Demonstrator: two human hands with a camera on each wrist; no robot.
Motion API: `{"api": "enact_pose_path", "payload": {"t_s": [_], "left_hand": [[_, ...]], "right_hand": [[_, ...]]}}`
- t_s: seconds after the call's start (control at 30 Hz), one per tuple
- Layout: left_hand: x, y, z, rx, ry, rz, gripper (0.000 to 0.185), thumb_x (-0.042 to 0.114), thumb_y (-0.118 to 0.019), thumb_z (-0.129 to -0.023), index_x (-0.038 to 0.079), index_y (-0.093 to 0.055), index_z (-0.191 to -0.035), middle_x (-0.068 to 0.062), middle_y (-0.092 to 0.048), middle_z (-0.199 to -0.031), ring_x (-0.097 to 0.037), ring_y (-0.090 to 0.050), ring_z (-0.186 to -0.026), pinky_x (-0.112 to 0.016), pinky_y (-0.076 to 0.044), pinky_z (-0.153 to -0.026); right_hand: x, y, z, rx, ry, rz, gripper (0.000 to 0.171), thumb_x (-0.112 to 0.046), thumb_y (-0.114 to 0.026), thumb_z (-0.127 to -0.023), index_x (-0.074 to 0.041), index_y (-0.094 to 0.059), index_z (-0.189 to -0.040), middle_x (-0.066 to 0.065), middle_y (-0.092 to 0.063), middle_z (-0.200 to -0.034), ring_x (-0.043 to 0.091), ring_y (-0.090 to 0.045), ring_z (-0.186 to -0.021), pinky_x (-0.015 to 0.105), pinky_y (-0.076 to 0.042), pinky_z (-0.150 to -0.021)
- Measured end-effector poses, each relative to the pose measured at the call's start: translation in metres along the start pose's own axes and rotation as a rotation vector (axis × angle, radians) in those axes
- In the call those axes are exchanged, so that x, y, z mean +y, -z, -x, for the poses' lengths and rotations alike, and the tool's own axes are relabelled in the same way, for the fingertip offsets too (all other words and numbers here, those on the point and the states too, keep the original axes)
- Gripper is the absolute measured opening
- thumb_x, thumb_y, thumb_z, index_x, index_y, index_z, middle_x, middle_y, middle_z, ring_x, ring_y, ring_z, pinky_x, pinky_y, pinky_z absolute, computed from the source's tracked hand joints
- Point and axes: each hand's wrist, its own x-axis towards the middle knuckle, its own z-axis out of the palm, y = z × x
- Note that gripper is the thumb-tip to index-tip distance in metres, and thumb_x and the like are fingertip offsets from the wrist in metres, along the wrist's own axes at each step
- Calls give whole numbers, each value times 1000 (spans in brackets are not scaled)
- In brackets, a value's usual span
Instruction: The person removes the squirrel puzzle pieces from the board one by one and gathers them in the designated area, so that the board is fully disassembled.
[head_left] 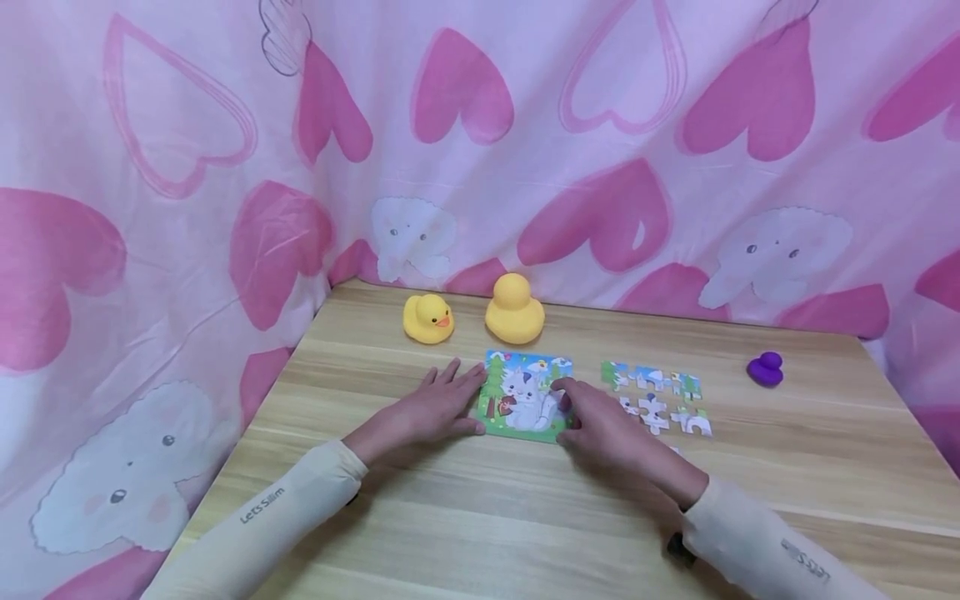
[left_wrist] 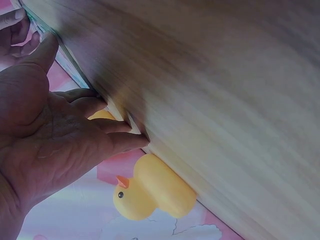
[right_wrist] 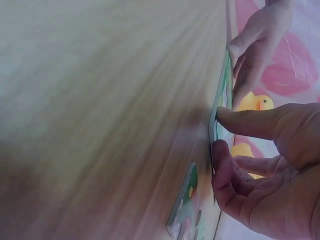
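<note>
A cat picture puzzle (head_left: 525,406) lies flat on the wooden table (head_left: 465,517). My left hand (head_left: 450,400) lies flat on the table with its fingers straight, and the fingertips (left_wrist: 135,142) touch the puzzle's left edge. My right hand (head_left: 573,400) is at the puzzle's right edge. Its straight index finger (right_wrist: 240,120) and thumb (right_wrist: 222,155) press on the puzzle (right_wrist: 222,90) while the other fingers curl. Several loose puzzle pieces (head_left: 656,400) lie just right of that hand, also seen edge-on as pieces (right_wrist: 185,200) in the right wrist view.
Two yellow rubber ducks (head_left: 428,318) (head_left: 514,310) stand behind the puzzle near the table's far edge. A small purple duck (head_left: 766,368) sits at the far right. A pink heart-patterned cloth (head_left: 225,208) hangs around the back and left sides.
</note>
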Motion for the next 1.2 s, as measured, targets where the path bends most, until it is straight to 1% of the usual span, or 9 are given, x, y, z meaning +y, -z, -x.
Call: {"api": "enact_pose_path", "payload": {"t_s": [0.23, 0.47, 0.57, 0.8, 0.9, 1.03, 1.2], "left_hand": [[0, 0, 1, -2, 2, 8, 90, 57, -60, -103, 18, -16, -172, -1, -10, -180, -40, -1, -167, -67, -7, -133], [2, 0, 1, -1, -2, 14, 89, 56, -60, -103, 17, -16, -171, -1, -10, -180, -40, -2, -167, -68, -6, -132], [2, 1, 2, -2, -4, 12, 90, 56, -59, -103, 17, -16, -171, -2, -10, -180, -40, -2, -167, -68, -6, -132], [2, 2, 2, 0, -1, 3, 90, 57, -59, -103, 17, -16, -171, -1, -11, -180, -40, -2, -167, -68, -7, -132], [3, 2, 3, 1, -2, 10, 89, 56, -59, -103, 17, -17, -171, -2, -11, -180, -40, -2, -167, -68, -7, -132], [3, 3, 3, 2, -3, 15, 89, 56, -59, -104, 16, -17, -171, -2, -10, -180, -40, -2, -167, -68, -7, -132], [3, 2, 3, -4, 4, 13, 90, 57, -59, -103, 17, -16, -171, 0, -9, -180, -39, -1, -167, -67, -6, -133]], "right_hand": [[5, 6, -9, -56, 64, 1, 53, -11, -89, -85, -10, -64, -132, 4, -70, -117, 15, -62, -94, 34, -58, -84], [5, 13, -18, -131, 85, 6, 53, -13, -91, -82, -10, -66, -129, 3, -69, -110, 17, -62, -93, 34, -57, -83], [6, 15, -21, -142, 86, 19, 53, -14, -92, -81, -10, -67, -128, 1, -69, -107, 17, -61, -91, 34, -55, -81], [9, 11, -22, -104, 102, 19, 55, -20, -94, -78, -11, -68, -127, -1, -67, -103, 15, -58, -88, 31, -53, -79], [11, 10, -19, -82, 88, -4, 57, -21, -94, -78, -12, -67, -127, -2, -67, -101, 16, -58, -85, 29, -52, -74], [16, 11, -12, -56, 87, -72, 59, -17, -93, -77, -13, -65, -128, -1, -66, -93, 15, -59, -78, 27, -53, -65], [25, 20, 6, -17, 134, -123, 57, -10, -89, -79, -12, -62, -129, 0, -64, -84, 14, -59, -73, 25, -52, -61]]}}
